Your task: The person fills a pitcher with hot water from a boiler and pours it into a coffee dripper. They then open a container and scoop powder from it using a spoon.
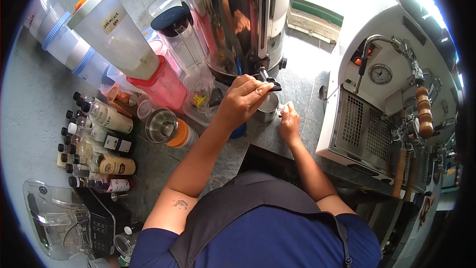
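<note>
A tall shiny metal urn [223,30] stands at the top centre, with a spout and black tap lever [274,86] low on its front. The fingers of my left hand [244,97] are closed on that lever. Right below the spout is a small metal pitcher [268,106], upright and open at the top. My right hand [289,120] grips the pitcher's handle from the right. The left hand partly hides the spout, and the pitcher's contents cannot be made out.
An espresso machine [364,124] stands on the right. On the left are syrup bottles [116,119], a labelled plastic pitcher [111,30], a red container [161,87], an orange-banded metal cup [182,133] and a blender [59,218]. A spoon [323,94] lies beside the machine.
</note>
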Available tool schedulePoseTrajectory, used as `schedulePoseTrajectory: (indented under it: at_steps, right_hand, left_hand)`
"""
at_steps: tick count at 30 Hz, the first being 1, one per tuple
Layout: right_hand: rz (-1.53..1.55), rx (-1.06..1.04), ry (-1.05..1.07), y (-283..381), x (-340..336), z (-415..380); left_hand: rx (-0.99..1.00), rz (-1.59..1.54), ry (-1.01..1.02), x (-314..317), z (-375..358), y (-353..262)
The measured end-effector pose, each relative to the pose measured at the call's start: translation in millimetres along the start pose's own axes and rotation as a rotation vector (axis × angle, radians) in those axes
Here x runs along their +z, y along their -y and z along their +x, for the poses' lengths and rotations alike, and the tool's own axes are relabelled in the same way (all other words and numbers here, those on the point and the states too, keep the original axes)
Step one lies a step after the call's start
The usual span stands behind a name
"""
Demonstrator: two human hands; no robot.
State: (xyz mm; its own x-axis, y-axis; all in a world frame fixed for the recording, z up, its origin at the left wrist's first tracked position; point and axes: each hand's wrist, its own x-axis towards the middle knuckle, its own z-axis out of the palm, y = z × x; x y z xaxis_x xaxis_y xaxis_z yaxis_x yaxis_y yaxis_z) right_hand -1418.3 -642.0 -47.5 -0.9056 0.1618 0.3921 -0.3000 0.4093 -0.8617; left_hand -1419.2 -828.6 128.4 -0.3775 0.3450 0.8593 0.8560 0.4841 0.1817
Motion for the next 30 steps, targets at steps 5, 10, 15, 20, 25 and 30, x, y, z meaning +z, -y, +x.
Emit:
schedulePoseTrajectory:
  at_steps: [5,10,15,20,25,30]
  right_hand:
    - [0.019,0.038,0.011,2,0,0]
    - [0.003,0.008,-0.007,1,1,0]
    - [0.03,0.023,0.002,13,-2,0]
    - [0.029,0.027,0.009,10,-1,0]
    - [0.02,0.028,0.009,11,-2,0]
    - [0.006,0.023,0.01,18,-4,0]
  left_hand:
    - [-0.005,-0.008,0.004,0,0,0]
    - [-0.002,-0.017,0.001,0,0,0]
    - [-0.005,-0.018,0.001,0,0,0]
    - [-0.004,-0.028,0.005,0,-1,0]
    - [-0.012,-0.037,0.002,0,-1,0]
    - [-0.008,-0.009,-0.017,0,1,-1]
